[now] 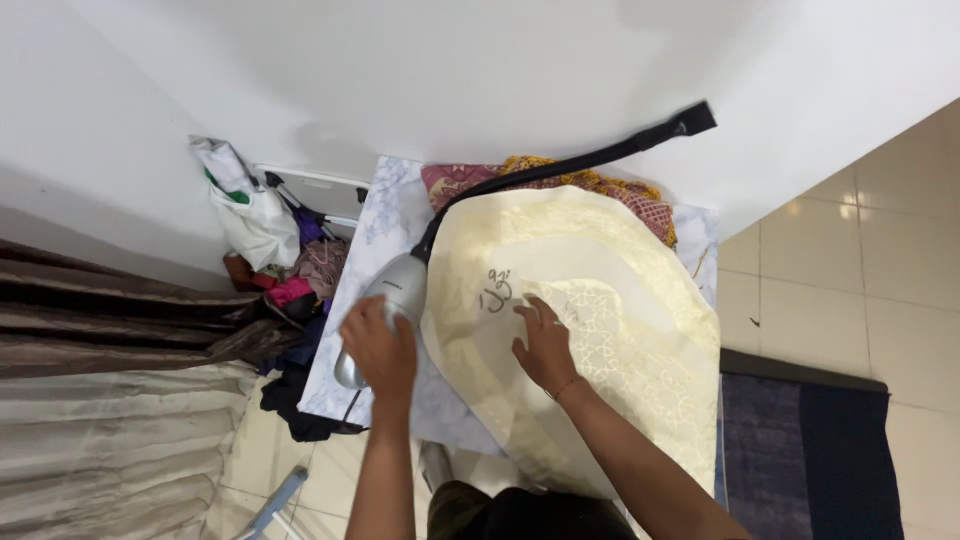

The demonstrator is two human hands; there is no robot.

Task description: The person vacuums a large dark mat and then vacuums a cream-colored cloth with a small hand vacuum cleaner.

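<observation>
Cream patterned cloth [600, 300] spread over the marbled worktop [385, 215], centre frame. Right hand [545, 345] flat on it, fingers spread, grip on nothing. Left hand [380, 350] wrapped tight round silver steam iron [385, 305] at cloth's left edge. Black hose [600, 155] runs to the upper right.

A home: ironing board [390, 215], curtains [110, 400], tiled floor [850, 290].

The room is bright with soft, even light. The white wall [500, 70] shows faint grey shadows near the top and beside the plastic bag [250, 210]. The floor tiles [850, 270] shine a little. The picture is a bit soft, and straight lines bend near the edges. The curtain [110, 400] looks blurry.
</observation>
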